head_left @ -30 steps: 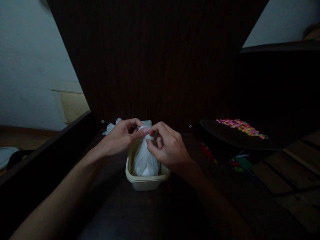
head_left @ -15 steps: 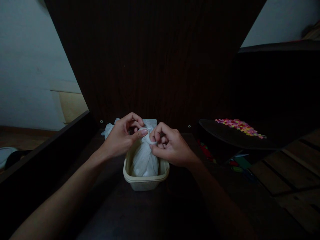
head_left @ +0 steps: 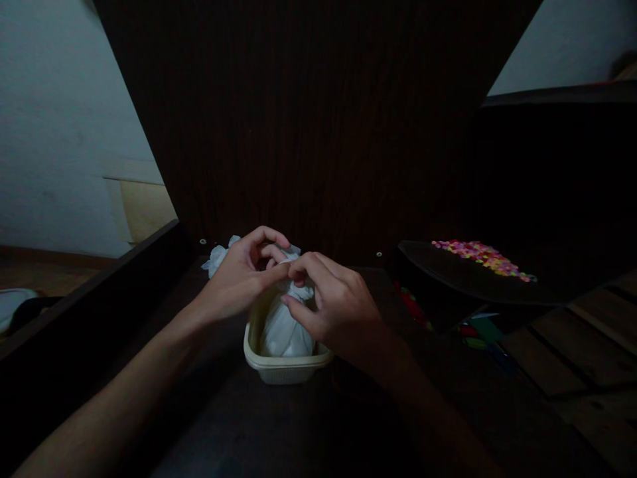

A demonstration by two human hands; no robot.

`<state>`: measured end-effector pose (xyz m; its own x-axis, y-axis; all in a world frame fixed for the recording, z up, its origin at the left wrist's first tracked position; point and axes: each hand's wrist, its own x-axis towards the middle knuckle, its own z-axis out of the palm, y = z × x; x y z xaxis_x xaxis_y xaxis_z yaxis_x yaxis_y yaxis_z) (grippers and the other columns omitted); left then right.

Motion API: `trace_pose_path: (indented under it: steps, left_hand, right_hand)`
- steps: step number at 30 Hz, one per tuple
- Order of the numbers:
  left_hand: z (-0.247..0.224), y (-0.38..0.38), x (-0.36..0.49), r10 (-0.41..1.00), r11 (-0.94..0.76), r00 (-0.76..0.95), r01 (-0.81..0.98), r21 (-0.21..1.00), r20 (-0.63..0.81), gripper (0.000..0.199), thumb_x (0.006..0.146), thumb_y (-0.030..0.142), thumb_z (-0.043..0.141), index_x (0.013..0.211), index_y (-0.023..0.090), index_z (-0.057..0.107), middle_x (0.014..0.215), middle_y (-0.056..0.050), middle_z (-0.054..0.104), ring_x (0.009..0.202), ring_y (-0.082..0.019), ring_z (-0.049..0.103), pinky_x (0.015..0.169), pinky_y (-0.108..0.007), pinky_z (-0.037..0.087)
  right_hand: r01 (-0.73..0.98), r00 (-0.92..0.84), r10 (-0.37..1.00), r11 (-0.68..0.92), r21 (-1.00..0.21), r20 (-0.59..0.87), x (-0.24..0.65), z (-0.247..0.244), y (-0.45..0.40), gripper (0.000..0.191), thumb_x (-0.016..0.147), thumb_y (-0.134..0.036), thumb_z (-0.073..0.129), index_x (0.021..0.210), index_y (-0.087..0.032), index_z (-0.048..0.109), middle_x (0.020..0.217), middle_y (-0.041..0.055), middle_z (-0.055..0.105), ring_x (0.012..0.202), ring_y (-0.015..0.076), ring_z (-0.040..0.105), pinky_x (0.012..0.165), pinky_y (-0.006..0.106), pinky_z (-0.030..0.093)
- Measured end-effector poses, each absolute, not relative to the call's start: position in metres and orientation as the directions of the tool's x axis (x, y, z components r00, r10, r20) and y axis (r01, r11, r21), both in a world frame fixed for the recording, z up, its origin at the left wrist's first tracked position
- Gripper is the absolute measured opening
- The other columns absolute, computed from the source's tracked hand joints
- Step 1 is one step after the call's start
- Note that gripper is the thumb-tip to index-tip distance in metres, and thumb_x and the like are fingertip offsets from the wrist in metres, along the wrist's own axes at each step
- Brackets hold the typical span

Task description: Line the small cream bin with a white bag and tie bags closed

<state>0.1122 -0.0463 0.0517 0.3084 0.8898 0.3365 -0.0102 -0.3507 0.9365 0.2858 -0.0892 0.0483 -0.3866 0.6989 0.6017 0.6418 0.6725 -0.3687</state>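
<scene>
A white plastic bag (head_left: 287, 330), twisted together at its neck, sits inside a cream plastic basket (head_left: 286, 362). Its contents are hidden by the thin plastic. Above the basket, my left hand (head_left: 249, 265) is closed on the top of the bag, its thumb reaching right and its fingers curled. My right hand (head_left: 331, 299) is at the bag's neck with thumb and forefinger apart, the forefinger beside the left thumb tip. A crumpled white plastic piece (head_left: 217, 257) lies behind my left hand.
A dark wooden board (head_left: 318, 133) rises right behind the basket, and a dark ledge (head_left: 99, 285) runs along the left. On the right, a dark curved surface (head_left: 458, 272) bears a pile of small pink and yellow pieces (head_left: 482, 257). Wooden slats (head_left: 567, 345) lie at lower right.
My right hand has loosened its pinch on the bag's neck, its thumb and forefinger now apart and closer to my left thumb. The white loop between the hands no longer shows.
</scene>
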Motion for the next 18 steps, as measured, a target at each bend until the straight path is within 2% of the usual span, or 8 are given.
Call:
trace_pose_path:
  steps: [2, 5, 10, 14, 18]
  left_hand:
    - [0.053, -0.047, 0.112, 0.885, -0.375, 0.303, 0.015, 0.927, 0.353, 0.031, 0.075, 0.028, 0.078, 0.095, 0.017, 0.056, 0.067, 0.003, 0.068, 0.065, -0.014, 0.064, 0.064, -0.025, 0.048]
    - [0.053, -0.047, 0.111, 0.881, -0.4, 0.298, 0.053, 0.915, 0.368, 0.028, 0.076, 0.027, 0.076, 0.094, 0.017, 0.058, 0.065, 0.003, 0.068, 0.065, -0.014, 0.064, 0.066, -0.027, 0.049]
    - [0.053, -0.047, 0.112, 0.864, -0.455, 0.297, 0.115, 0.883, 0.407, 0.027, 0.076, 0.027, 0.075, 0.095, 0.017, 0.058, 0.067, 0.001, 0.067, 0.065, -0.016, 0.064, 0.064, -0.028, 0.049]
    - [0.053, -0.05, 0.11, 0.837, -0.511, 0.313, 0.158, 0.845, 0.448, 0.025, 0.079, 0.028, 0.075, 0.096, 0.017, 0.06, 0.069, 0.001, 0.066, 0.066, -0.016, 0.064, 0.064, -0.028, 0.049]
    - [0.051, -0.049, 0.108, 0.816, -0.559, 0.318, 0.228, 0.797, 0.482, 0.022, 0.082, 0.03, 0.074, 0.097, 0.018, 0.062, 0.074, 0.0, 0.065, 0.068, -0.016, 0.062, 0.062, -0.027, 0.047]
  right_hand:
    - [0.693, -0.36, 0.696, 0.645, -0.322, 0.621, 0.282, 0.045, -0.089, 0.015, 0.085, -0.015, 0.061, 0.098, -0.021, 0.057, 0.092, 0.0015, 0.062, 0.082, 0.0179, 0.06, 0.073, 0.03, 0.044]
    - [0.722, -0.324, 0.704, 0.616, -0.315, 0.632, 0.282, 0.041, -0.086, 0.014, 0.087, -0.016, 0.06, 0.1, -0.021, 0.058, 0.097, 0.0033, 0.063, 0.088, 0.0197, 0.063, 0.076, 0.031, 0.045]
    - [0.695, -0.345, 0.712, 0.632, -0.343, 0.612, 0.287, 0.042, -0.084, 0.01, 0.085, -0.013, 0.056, 0.089, -0.021, 0.055, 0.087, 0.0001, 0.062, 0.075, 0.016, 0.058, 0.07, 0.029, 0.04]
    - [0.636, -0.383, 0.734, 0.649, -0.417, 0.561, 0.289, 0.048, -0.087, 0.015, 0.077, -0.009, 0.056, 0.075, -0.021, 0.047, 0.074, -0.0029, 0.053, 0.063, 0.0119, 0.046, 0.061, 0.027, 0.032]
    - [0.553, -0.398, 0.769, 0.637, -0.537, 0.501, 0.294, 0.056, -0.089, 0.019, 0.07, -0.006, 0.057, 0.071, -0.02, 0.045, 0.069, -0.0049, 0.05, 0.06, 0.0092, 0.041, 0.057, 0.025, 0.028]
